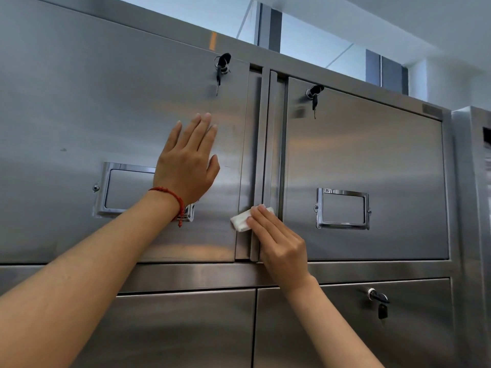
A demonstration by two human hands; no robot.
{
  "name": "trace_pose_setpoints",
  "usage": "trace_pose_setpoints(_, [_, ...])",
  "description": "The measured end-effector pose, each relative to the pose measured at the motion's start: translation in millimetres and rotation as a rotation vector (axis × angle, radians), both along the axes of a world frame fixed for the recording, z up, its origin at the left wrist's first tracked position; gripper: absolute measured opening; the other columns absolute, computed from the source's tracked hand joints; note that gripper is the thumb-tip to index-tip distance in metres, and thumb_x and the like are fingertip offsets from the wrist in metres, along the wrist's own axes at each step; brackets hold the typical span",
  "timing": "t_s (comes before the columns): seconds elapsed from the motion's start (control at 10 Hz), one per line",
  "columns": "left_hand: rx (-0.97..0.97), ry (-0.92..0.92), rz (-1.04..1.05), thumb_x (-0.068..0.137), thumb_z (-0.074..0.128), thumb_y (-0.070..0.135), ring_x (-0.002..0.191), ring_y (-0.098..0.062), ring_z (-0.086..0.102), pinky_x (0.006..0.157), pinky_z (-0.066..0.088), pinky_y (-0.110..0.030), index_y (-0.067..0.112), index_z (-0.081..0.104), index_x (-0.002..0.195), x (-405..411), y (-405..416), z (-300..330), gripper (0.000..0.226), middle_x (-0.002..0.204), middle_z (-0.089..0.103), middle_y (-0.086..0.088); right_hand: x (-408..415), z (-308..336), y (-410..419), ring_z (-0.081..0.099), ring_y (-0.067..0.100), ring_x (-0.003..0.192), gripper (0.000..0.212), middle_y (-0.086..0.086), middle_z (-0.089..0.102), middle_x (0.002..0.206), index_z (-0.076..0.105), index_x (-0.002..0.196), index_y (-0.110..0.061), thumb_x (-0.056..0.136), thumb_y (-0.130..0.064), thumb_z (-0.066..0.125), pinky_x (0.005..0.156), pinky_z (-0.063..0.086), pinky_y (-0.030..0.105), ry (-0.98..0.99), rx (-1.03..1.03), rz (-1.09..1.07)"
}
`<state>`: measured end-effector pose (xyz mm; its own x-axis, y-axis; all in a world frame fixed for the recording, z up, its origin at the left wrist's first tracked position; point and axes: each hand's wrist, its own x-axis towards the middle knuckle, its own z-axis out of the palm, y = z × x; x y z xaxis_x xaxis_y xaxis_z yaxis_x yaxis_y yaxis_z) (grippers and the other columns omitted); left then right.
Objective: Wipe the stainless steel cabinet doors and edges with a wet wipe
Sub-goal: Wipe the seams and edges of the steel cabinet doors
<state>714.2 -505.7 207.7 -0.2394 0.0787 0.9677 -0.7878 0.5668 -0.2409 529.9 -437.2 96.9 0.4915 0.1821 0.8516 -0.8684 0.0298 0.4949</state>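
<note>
The wet wipe point(243, 220), folded into a small white pad, lies against the vertical steel edge point(259, 166) between the two upper doors, low on that strip, at about six o'clock from the centre of the view; my right hand point(280, 248) presses it there, fingers point(261, 221) laid nearly straight over its right half, holding it flat to the metal rather than curling round it; the wipe's left half shows bare beyond my fingertips.

My left hand point(187, 162) rests at about ten o'clock from the wipe, palm flat on the upper left door point(106, 107), fingers straight and close together, pointing to about one o'clock, grasping nothing; a red cord bracelet point(176, 200) circles that wrist; the heel of the hand covers the right end of that door's label frame point(125, 189).

At twelve o'clock from my left hand a bunch of keys point(221, 69) hangs from the door's lock; the upper right door point(372, 160) carries its own key point(314, 98) at its top left corner and a label frame point(342, 208) at three o'clock from the wipe; below the horizontal rail, the lower right door point(358, 328) has a key point(378, 301) in its lock, at about five o'clock from my right hand.
</note>
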Motion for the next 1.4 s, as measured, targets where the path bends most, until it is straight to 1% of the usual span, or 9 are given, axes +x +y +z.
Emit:
trace_pose_setpoints(0.2, [0.0, -0.002, 0.003, 0.09, 0.026, 0.029, 0.137, -0.031, 0.031, 0.114, 0.02, -0.047, -0.001, 0.041, 0.137, 0, 1, 0, 0.058, 0.146, 0.036, -0.019, 1, 18, -4, 0.065, 0.029, 0.103, 0.018, 0.016, 0.069, 0.107, 0.073, 0.095, 0.002, 0.084, 0.002, 0.06, 0.08, 0.057, 0.04, -0.013, -0.003, 0.003])
trace_pose_setpoints(0.4, [-0.013, 0.004, -0.008, 0.089, 0.027, 0.028, 0.134, -0.033, 0.035, 0.112, 0.024, -0.048, -0.002, 0.044, 0.135, 0, 2, -1, 0.057, 0.143, 0.039, -0.02, 1, 38, -5, 0.066, 0.031, 0.101, 0.026, 0.017, 0.069, 0.105, 0.073, 0.094, 0.004, 0.089, 0.008, 0.048, 0.078, 0.057, 0.041, -0.001, -0.038, 0.02])
trace_pose_setpoints(0.5, [-0.012, 0.007, -0.008, 0.089, 0.028, 0.028, 0.134, -0.033, 0.035, 0.112, 0.024, -0.048, -0.002, 0.045, 0.134, 0, 2, -1, 0.057, 0.143, 0.04, -0.019, 2, 48, -6, 0.066, 0.03, 0.099, 0.025, 0.017, 0.07, 0.104, 0.073, 0.092, 0.004, 0.079, 0.016, 0.056, 0.076, 0.058, 0.041, -0.006, -0.054, 0.023])
trace_pose_setpoints(0.6, [-0.017, 0.008, -0.004, 0.089, 0.028, 0.028, 0.134, -0.033, 0.036, 0.111, 0.025, -0.048, -0.002, 0.046, 0.134, 0, 3, 0, 0.057, 0.142, 0.041, -0.02, 2, 57, -7, 0.066, 0.031, 0.099, 0.031, 0.017, 0.07, 0.103, 0.073, 0.092, 0.004, 0.085, 0.012, 0.045, 0.077, 0.058, 0.042, -0.002, -0.061, 0.031])
trace_pose_setpoints(0.8, [-0.016, 0.007, -0.004, 0.089, 0.028, 0.028, 0.133, -0.033, 0.037, 0.111, 0.026, -0.048, -0.003, 0.047, 0.133, 0, 4, 0, 0.057, 0.142, 0.041, -0.02, 2, 73, -9, 0.067, 0.031, 0.098, 0.032, 0.017, 0.07, 0.103, 0.073, 0.093, 0.004, 0.082, 0.011, 0.044, 0.076, 0.058, 0.041, -0.008, -0.07, 0.032])
trace_pose_setpoints(1.0, [-0.02, 0.007, 0.0, 0.088, 0.03, 0.027, 0.131, -0.033, 0.039, 0.11, 0.029, -0.049, -0.003, 0.048, 0.131, 0, 5, -1, 0.056, 0.14, 0.043, -0.02, 3, 83, -9, 0.067, 0.031, 0.098, 0.029, 0.018, 0.07, 0.103, 0.073, 0.094, 0.005, 0.079, 0.015, 0.049, 0.077, 0.058, 0.042, -0.004, -0.056, 0.033])
trace_pose_setpoints(1.1, [-0.017, 0.003, 0.004, 0.088, 0.029, 0.027, 0.132, -0.033, 0.039, 0.11, 0.029, -0.049, -0.003, 0.048, 0.132, 0, 5, 0, 0.056, 0.14, 0.043, -0.02, 1, 83, -8, 0.066, 0.032, 0.099, 0.029, 0.019, 0.069, 0.104, 0.072, 0.095, 0.005, 0.073, 0.02, 0.063, 0.077, 0.058, 0.043, -0.006, -0.049, 0.023])
trace_pose_setpoints(1.3, [-0.019, -0.007, 0.005, 0.089, 0.03, 0.027, 0.13, -0.035, 0.041, 0.109, 0.028, -0.048, -0.003, 0.049, 0.13, 0, 4, -1, 0.055, 0.139, 0.044, -0.021, 5, 82, -5, 0.066, 0.031, 0.099, 0.033, 0.018, 0.069, 0.105, 0.072, 0.096, 0.005, 0.086, 0.007, 0.041, 0.078, 0.058, 0.041, -0.008, -0.046, -0.011])
trace_pose_setpoints(1.4, [-0.015, -0.018, 0.009, 0.089, 0.031, 0.027, 0.13, -0.035, 0.041, 0.108, 0.029, -0.049, -0.004, 0.049, 0.13, 0, 5, -3, 0.055, 0.138, 0.045, -0.022, 6, 82, -3, 0.067, 0.032, 0.099, 0.031, 0.018, 0.069, 0.104, 0.072, 0.096, 0.005, 0.085, 0.007, 0.044, 0.078, 0.058, 0.041, -0.011, -0.035, -0.027])
